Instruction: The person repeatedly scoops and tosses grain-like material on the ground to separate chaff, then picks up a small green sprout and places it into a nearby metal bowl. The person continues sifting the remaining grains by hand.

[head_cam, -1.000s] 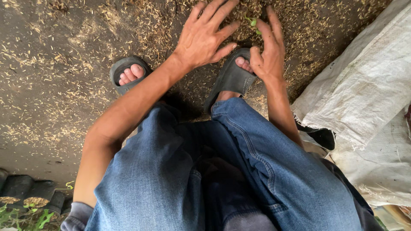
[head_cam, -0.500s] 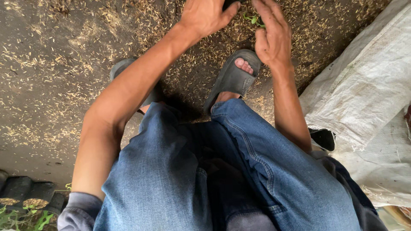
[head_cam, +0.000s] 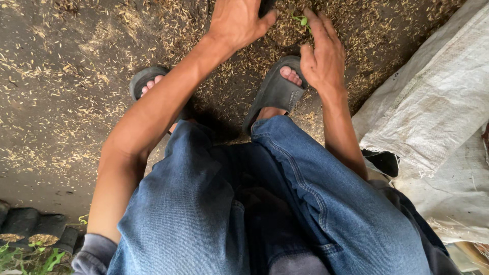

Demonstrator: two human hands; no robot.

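Observation:
My left hand (head_cam: 238, 21) reaches forward over the husk-strewn ground, back up and thumb spread; the top edge of the frame cuts off its fingers. My right hand (head_cam: 320, 53) lies beside it with its fingers straight and close together. Between the two hands is a small mound of husks (head_cam: 285, 31) with a green seedling (head_cam: 301, 20) on top. Both hands cup the mound from either side. My right foot in a grey sandal (head_cam: 275, 91) is just below the right hand.
My left foot in a grey sandal (head_cam: 145, 84) is partly hidden behind my left forearm. Blue jeans (head_cam: 265, 203) fill the lower frame. A white woven sack (head_cam: 433, 117) lies at the right. Dark roof tiles (head_cam: 30, 231) and weeds sit at the bottom left.
Both hands have moved forward, away from my feet, and closed in around the mound with the seedling. The left hand's spread fingers have passed out of the frame.

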